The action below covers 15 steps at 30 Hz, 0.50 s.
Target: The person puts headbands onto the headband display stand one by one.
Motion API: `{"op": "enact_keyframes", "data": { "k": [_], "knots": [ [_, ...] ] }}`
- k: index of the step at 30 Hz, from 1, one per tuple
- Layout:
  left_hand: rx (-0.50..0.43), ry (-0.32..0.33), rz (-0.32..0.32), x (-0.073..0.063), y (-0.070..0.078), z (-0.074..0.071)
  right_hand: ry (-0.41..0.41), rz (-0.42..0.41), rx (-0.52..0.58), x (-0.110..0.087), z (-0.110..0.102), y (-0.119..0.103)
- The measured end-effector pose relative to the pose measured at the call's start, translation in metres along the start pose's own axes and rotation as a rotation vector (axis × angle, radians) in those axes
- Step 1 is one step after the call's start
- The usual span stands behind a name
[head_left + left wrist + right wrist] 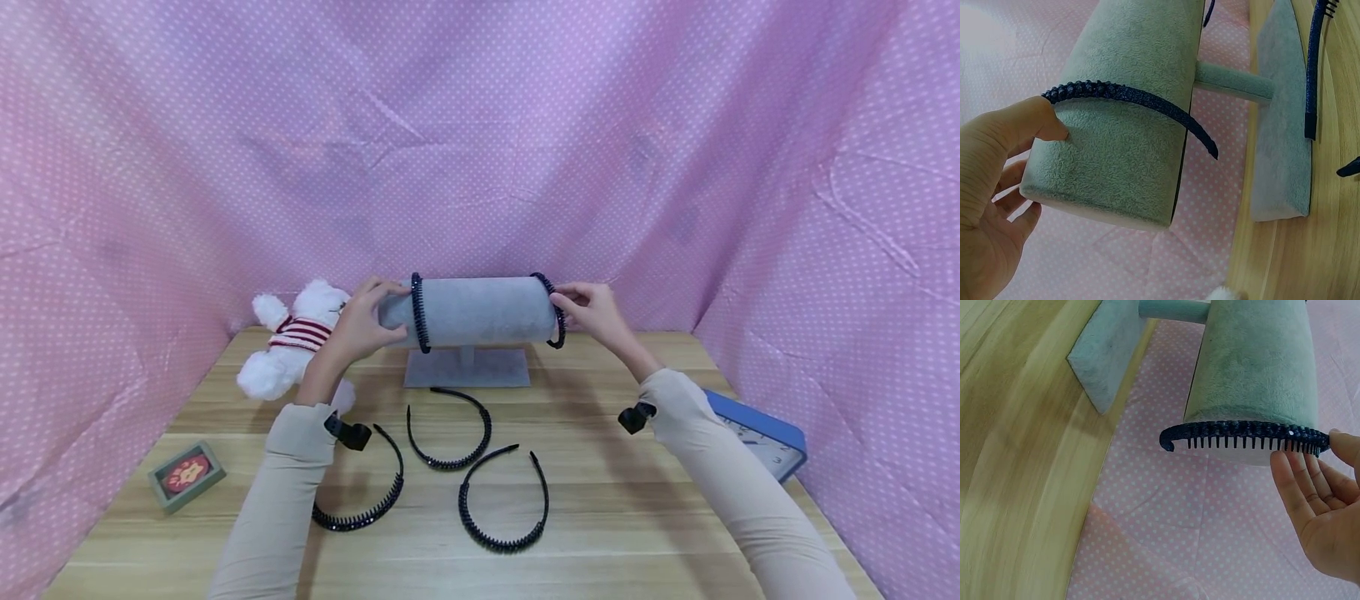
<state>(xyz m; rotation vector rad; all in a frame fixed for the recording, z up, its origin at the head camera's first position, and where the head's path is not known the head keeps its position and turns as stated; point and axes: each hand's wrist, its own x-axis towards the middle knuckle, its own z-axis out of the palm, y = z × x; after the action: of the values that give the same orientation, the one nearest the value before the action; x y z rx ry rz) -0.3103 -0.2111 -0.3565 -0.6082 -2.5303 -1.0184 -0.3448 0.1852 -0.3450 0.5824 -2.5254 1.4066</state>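
Across the grey roll (483,310), my left hand (365,321), half spread, curves thumb and fingers round one end beside a black headband (420,312); my right hand (592,312) pinches a second headband (1241,430) at the other. Three more headbands (504,546) lie on the bench (600,542); the right sleeve (735,492) hides part of a blue clock (768,442), its numerals unreadable.

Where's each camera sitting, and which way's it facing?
Head: on the head, facing forward and down at the gray display roll; left hand, right hand, sleeves show.
Left wrist: worn there, facing the roll's left end; left hand shows.
Right wrist: worn there, facing a toothed headband at the roll's right end; right hand shows.
Both wrist views share roll and base.
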Motion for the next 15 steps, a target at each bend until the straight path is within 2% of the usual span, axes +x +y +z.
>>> {"op": "enact_keyframes", "data": {
  "k": [9, 15],
  "knots": [
    [-0.005, 0.005, 0.012, -0.0004, 0.0003, 0.0011, -0.011, -0.046, -0.038, -0.0024, 0.0014, -0.0013],
    [-0.012, 0.005, 0.008, -0.0012, 0.0014, 0.0001, -0.083, -0.093, -0.072, -0.0061, -0.0059, -0.0015]
  ]
}}
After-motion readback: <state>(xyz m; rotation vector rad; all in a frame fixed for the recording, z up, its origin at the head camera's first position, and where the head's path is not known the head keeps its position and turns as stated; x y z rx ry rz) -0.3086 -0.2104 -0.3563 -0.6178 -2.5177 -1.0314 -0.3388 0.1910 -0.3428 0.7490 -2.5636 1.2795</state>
